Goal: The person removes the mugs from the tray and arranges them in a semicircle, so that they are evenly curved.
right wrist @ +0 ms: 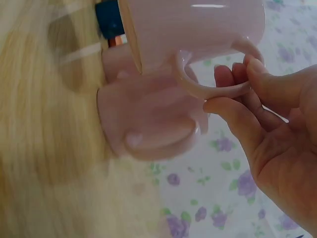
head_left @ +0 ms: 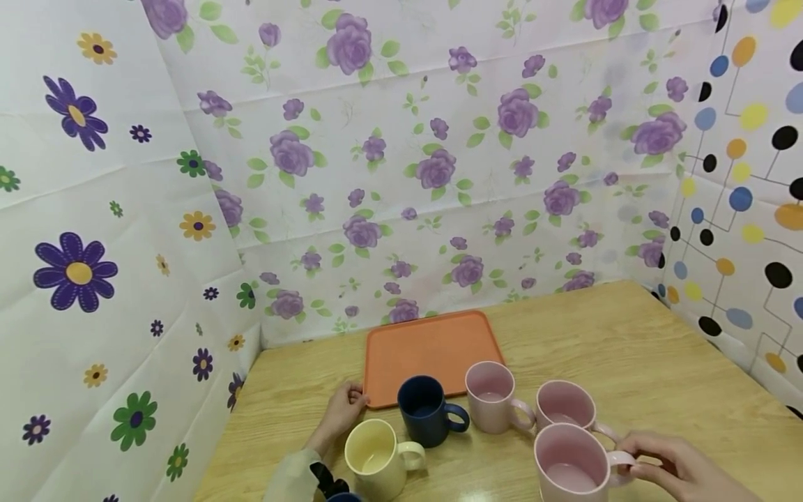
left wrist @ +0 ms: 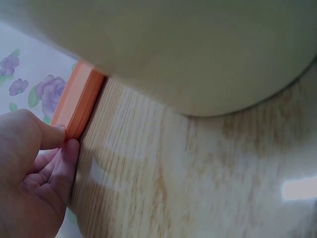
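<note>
My left hand point(head_left: 343, 410) pinches the near left corner of an orange tray point(head_left: 426, 352) between thumb and fingers. The left wrist view shows that grip on the tray edge point(left wrist: 79, 101). With my right hand point(head_left: 680, 461) I hold a pink mug point(head_left: 569, 464) by its handle. In the right wrist view, the base of this held mug point(right wrist: 198, 32) is raised off the table. Just behind it stands a second pink mug point(head_left: 564, 403), and a third pink mug point(head_left: 492, 401) is beside the tray's near right corner.
A dark blue mug point(head_left: 425, 418) stands by the tray's near edge. Close to my left forearm is a yellow mug point(head_left: 376, 464). Another blue rim point(head_left: 345, 497) shows at the bottom edge. Patterned cloths point(head_left: 401, 174) surround the wooden table point(head_left: 577, 335).
</note>
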`<state>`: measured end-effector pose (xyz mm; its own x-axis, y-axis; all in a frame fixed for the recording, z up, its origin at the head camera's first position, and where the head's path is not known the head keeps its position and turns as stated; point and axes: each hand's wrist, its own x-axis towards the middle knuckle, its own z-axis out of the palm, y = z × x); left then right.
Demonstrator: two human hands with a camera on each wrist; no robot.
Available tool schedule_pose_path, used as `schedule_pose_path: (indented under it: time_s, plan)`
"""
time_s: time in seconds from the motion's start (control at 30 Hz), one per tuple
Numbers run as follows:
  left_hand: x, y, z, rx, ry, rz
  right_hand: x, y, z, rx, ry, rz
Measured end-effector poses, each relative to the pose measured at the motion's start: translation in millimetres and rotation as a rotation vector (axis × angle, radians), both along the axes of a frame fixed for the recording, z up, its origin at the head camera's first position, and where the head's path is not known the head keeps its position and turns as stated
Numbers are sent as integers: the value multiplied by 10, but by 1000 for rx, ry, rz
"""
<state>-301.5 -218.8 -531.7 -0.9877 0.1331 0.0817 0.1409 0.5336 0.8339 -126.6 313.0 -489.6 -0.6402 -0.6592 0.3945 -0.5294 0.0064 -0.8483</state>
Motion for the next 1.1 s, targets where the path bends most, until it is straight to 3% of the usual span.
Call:
schedule_pose_path:
  time_s: [0.17,0.27,0.3,0.37,0.5,0.57,0.67,1.03,1.1]
  plan:
    - [7,20,27,-14,0,7,20,169,-67,10,-157,73]
    - [11,26,30,-17,8,8,33,245,-133,21,-208,71]
    - [12,30,28,-18,7,10,34,265,-164,34,-163,63]
    - [14,34,20,-21,22,4,51,306,-209,32,-197,62]
    - [16,32,6,-33,37,7,81,370,-278,41,-307,78]
    - [15,27,3,-36,38,11,91,398,-288,40,-415,74]
    - [9,28,-6,-37,34,16,80,432,-312,36,-454,94]
    - [8,27,-14,-18,29,11,24,607,-399,-98,-625,285]
    - [6,16,-15,-20,29,7,3,639,-406,-125,-618,337]
